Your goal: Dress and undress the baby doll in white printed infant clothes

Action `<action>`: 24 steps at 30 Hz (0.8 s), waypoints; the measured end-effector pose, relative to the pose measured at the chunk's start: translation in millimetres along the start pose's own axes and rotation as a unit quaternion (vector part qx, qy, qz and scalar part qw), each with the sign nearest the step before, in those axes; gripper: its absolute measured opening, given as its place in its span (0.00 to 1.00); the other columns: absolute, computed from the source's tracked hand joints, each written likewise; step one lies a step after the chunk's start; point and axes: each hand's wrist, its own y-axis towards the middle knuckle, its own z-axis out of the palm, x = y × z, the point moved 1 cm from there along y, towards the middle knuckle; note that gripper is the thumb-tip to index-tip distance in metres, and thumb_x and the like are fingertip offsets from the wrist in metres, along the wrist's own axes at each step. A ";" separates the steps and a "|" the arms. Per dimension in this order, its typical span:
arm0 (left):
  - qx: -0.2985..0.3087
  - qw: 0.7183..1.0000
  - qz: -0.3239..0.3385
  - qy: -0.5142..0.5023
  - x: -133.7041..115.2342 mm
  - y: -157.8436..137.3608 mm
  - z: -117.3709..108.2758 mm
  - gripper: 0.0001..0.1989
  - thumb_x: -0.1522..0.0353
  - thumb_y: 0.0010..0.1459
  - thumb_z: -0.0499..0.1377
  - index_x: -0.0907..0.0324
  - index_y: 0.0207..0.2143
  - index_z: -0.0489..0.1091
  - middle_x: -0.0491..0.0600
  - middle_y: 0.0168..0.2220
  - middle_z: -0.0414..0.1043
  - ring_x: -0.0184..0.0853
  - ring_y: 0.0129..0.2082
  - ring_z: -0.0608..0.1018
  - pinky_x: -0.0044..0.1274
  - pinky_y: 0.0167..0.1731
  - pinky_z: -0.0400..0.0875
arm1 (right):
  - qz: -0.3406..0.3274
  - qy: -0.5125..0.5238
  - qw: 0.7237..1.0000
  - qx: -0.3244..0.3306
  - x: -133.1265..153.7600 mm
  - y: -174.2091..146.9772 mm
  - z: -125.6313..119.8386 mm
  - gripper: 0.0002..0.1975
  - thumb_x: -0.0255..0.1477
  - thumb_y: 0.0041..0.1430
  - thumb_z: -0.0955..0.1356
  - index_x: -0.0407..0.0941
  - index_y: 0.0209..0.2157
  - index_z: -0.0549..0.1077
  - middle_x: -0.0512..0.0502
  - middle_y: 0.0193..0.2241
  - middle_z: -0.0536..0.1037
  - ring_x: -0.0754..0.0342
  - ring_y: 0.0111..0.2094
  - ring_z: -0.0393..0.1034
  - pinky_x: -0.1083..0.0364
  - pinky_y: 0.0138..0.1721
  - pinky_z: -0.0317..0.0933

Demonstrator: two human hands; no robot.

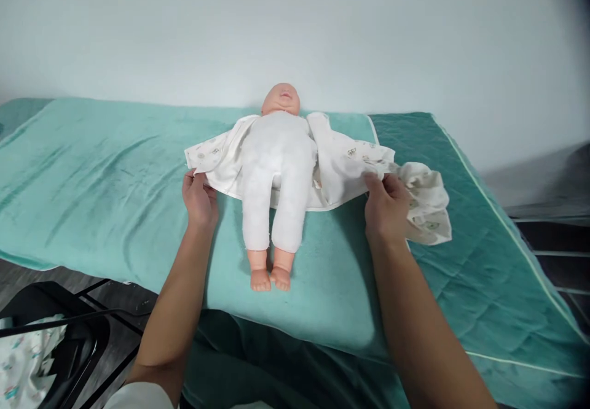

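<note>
A white printed baby jacket point(338, 179) lies spread open beneath a baby doll point(279, 148), which rests on its back, head at the far side and feet near, on a teal plush cover point(115, 157). The jacket looks thin, soft and light, likely to fold or slip rather than hold a shape, so its edges and sleeve ends seem the best places to take hold; the doll's white cloth body appears soft, while its head and feet look firmer and smoother. The left hand point(200, 200) has thumb and fingers closed in a pinch on the jacket's left edge, near the sleeve end. The right hand point(387, 206) likewise pinches the right edge, fingers curled in. Just beyond it on the right lies a crumpled white printed cloth point(426, 203); whether those fingers also touch it, I cannot tell.
</note>
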 end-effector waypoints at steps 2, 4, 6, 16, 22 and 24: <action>-0.028 0.999 0.015 0.020 -0.3 -3.5 -4.4 0.12 0.66 0.55 0.65 0.56 0.38 0.66 0.43 0.33 0.70 0.25 0.31 0.74 0.18 0.34 0.70 | 0.028 -0.032 0.998 -0.036 -1.9 -2.6 -7.7 0.21 0.48 0.62 0.68 0.45 0.29 0.71 0.53 0.24 0.65 0.55 0.29 0.59 0.52 0.37 0.60; -0.053 0.997 0.029 0.044 0.0 -6.0 -8.8 0.14 0.63 0.56 0.65 0.56 0.40 0.64 0.40 0.30 0.63 0.23 0.27 0.68 0.17 0.29 0.66 | 0.023 -0.062 0.997 -0.036 0.0 -8.3 -11.5 0.19 0.47 0.60 0.69 0.45 0.28 0.71 0.53 0.24 0.65 0.54 0.29 0.60 0.51 0.39 0.61; -0.074 0.994 0.050 0.065 0.3 -6.7 -12.4 0.15 0.62 0.57 0.64 0.56 0.42 0.63 0.40 0.31 0.60 0.23 0.27 0.67 0.18 0.28 0.64 | -0.010 -0.090 0.996 -0.020 4.5 -16.5 -13.8 0.18 0.46 0.60 0.68 0.46 0.28 0.70 0.52 0.25 0.66 0.52 0.31 0.62 0.49 0.41 0.63; -0.063 0.918 0.254 0.298 -8.6 -22.1 -9.2 0.15 0.76 0.57 0.58 0.54 0.46 0.66 0.49 0.50 0.67 0.35 0.53 0.70 0.27 0.51 0.67 | -0.180 -0.268 0.941 -0.099 3.3 -27.7 -63.4 0.18 0.29 0.56 0.71 0.46 0.49 0.73 0.32 0.57 0.74 0.35 0.62 0.66 0.35 0.64 0.55; 0.131 0.885 0.277 0.351 -8.5 -35.4 0.3 0.06 0.70 0.64 0.55 0.54 0.42 0.71 0.50 0.43 0.73 0.37 0.45 0.75 0.29 0.47 0.70 | -0.063 -0.433 0.899 0.008 -9.0 7.0 -79.1 0.18 0.35 0.55 0.75 0.46 0.47 0.77 0.30 0.51 0.78 0.34 0.51 0.70 0.40 0.50 0.58; 0.199 0.859 0.293 0.370 -9.5 -41.7 1.6 0.06 0.69 0.64 0.56 0.54 0.42 0.72 0.51 0.44 0.74 0.39 0.47 0.75 0.32 0.49 0.70 | -0.089 -0.480 0.871 0.053 -1.0 18.5 -79.2 0.15 0.35 0.53 0.77 0.45 0.42 0.78 0.31 0.48 0.79 0.38 0.47 0.70 0.44 0.46 0.55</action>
